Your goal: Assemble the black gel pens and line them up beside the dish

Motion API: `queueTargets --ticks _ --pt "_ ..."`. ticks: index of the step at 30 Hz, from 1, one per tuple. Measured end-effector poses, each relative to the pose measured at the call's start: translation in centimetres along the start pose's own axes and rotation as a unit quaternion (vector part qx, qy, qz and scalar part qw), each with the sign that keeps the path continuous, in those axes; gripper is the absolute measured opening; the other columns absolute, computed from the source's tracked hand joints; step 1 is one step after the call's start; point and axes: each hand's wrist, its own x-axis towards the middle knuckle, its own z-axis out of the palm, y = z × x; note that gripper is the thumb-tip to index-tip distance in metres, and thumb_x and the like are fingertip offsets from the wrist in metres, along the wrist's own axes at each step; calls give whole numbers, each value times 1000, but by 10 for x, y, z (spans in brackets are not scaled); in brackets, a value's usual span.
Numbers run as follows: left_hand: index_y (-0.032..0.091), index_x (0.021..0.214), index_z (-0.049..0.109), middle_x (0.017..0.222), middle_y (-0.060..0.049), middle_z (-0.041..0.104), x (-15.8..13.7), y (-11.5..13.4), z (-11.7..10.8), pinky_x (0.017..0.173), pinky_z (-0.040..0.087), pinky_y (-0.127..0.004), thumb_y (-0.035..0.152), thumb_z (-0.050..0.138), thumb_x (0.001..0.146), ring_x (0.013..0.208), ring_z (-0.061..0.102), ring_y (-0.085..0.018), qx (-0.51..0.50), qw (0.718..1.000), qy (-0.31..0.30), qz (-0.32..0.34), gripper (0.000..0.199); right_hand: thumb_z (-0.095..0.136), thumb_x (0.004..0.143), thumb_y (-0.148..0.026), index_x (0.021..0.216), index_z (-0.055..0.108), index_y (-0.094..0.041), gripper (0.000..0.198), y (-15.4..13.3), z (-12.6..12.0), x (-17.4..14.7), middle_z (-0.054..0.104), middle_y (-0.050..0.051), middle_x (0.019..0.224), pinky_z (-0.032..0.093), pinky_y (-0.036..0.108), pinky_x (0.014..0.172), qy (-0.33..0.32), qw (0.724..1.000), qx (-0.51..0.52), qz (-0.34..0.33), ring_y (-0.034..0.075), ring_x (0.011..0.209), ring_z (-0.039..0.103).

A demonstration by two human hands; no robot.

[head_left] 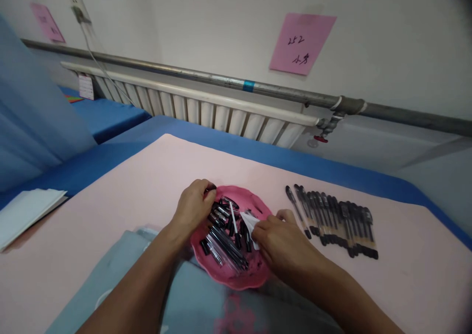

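A pink scalloped plate (pixel 236 284) holds black pen caps, clear pen barrels and a bundle of dark tubes (pixel 226 245). A thin white stick with a black end (pixel 234 218) lies among them. At the plate's upper left rim, my left hand (pixel 193 203) is closed, its fingertips on a small black piece (pixel 210 188) that I cannot name surely. My right hand (pixel 283 240) is closed over the plate's right side, gripping a white tissue (pixel 249 222); its fingertips are partly hidden. To the right, assembled black-capped pens (pixel 332 221) lie in a row.
The plate stands near the front edge of a pink tabletop (pixel 140 186) with a blue border (pixel 236 144). White papers (pixel 31 211) lie at the left, beside a blue curtain (pixel 33 103). Behind run a radiator (pixel 195 110) and a metal pipe (pixel 191 73) along the wall.
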Motion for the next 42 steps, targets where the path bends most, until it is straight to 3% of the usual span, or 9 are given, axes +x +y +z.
queueTargets --ticks 14,21,25,28,30,33,36,38,42 --pt "18 87 62 91 -8 64 -1 -1 5 79 43 -35 21 43 79 86 58 -20 4 999 -19 31 21 51 74 -7 79 67 -12 18 -14 0 9 68 14 77 23 39 72 -22 997 -55 49 24 66 57" --pt "19 85 62 89 -8 63 0 -2 5 75 42 -34 22 43 80 83 57 -20 25 999 -36 24 20 48 80 -11 80 67 -14 19 6 -2 1 65 11 78 30 38 72 82 996 -3 32 23 71 54" --pt "18 85 61 88 -7 62 -1 -1 4 75 43 -34 21 43 81 83 56 -19 30 999 -13 33 19 45 85 -18 84 65 -18 21 16 -18 -5 64 7 80 36 33 71 184 969 161 24 20 76 54" --pt "17 91 59 94 -8 61 -10 10 1 84 41 -36 20 44 82 92 54 -20 29 988 106 108 17 52 82 -26 82 65 -21 14 19 -24 -6 64 3 80 40 31 70 244 898 359 71 18 76 56" --pt "18 94 58 93 -7 62 -20 22 0 84 41 -35 21 46 83 92 53 -19 -10 973 136 188 16 60 76 -31 80 65 -22 11 18 -23 -5 63 1 77 41 28 64 241 808 528 102 15 69 56" --pt "21 94 58 89 -4 64 -35 35 3 78 44 -31 22 49 83 86 56 -17 -103 964 62 237 14 69 67 -32 80 64 -19 19 13 -18 -2 63 -1 70 42 24 55 181 633 743 122 12 57 55" --pt "23 94 59 90 -4 65 -43 42 8 74 45 -29 24 49 83 84 58 -16 -173 964 0 204 14 76 61 -27 78 62 -18 24 7 -16 0 64 -2 67 43 22 53 155 505 840 121 11 55 56" --pt "23 93 60 91 -3 65 -45 43 9 74 46 -28 25 48 84 83 59 -16 -212 962 -24 170 15 78 60 -24 76 61 -19 24 3 -15 1 63 -3 64 43 20 52 146 463 867 112 9 53 55" --pt "23 89 60 86 -1 65 -46 45 11 69 45 -26 26 49 83 76 58 -14 -286 950 -63 111 13 78 62 -23 77 59 -19 25 -2 -13 0 62 -3 61 42 19 50 123 440 883 110 8 49 54"
